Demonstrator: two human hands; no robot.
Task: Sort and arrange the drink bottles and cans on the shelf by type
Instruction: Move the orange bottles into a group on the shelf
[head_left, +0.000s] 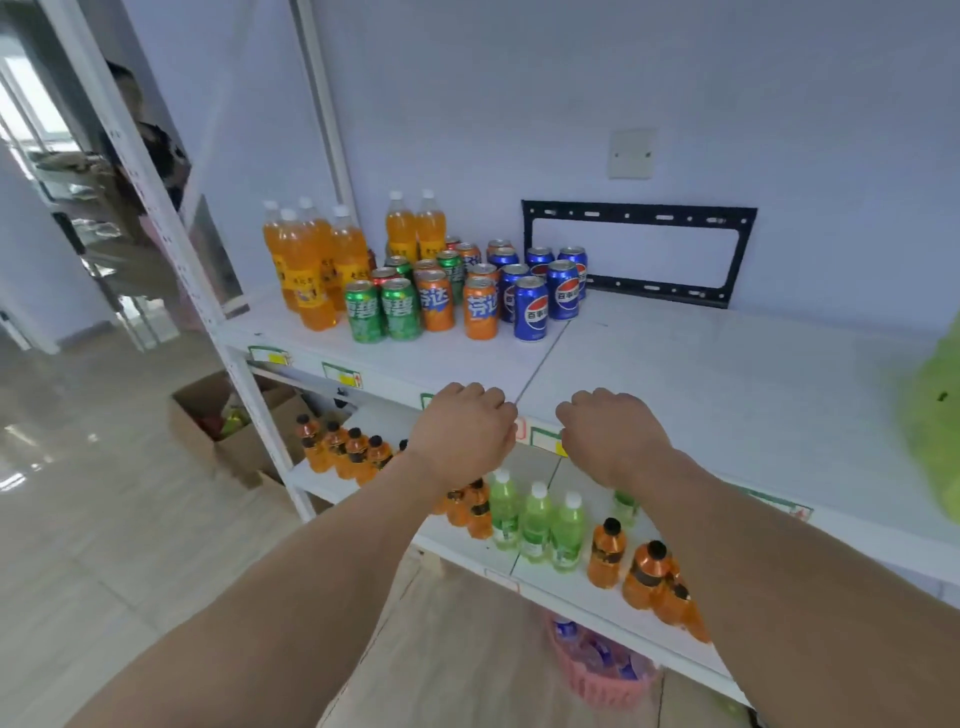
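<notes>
On the upper white shelf (701, 374) stand tall orange soda bottles (306, 260), green cans (384, 312), orange cans (480, 309) and blue cans (545, 291), grouped at the back left. The lower shelf (467, 551) carries small orange bottles with black caps (343, 447), green bottles (535, 519) and more small orange bottles (644, 571). My left hand (462, 431) and my right hand (608, 431) hover side by side at the upper shelf's front edge. Their fingers are curled under and hold nothing.
A black metal bracket (639, 254) hangs on the wall behind the cans. A green bag (935, 415) sits at the shelf's right end. An open cardboard box (228, 421) stands on the floor at left. A pink basket (602, 670) lies under the shelves. A person stands behind the rack at upper left.
</notes>
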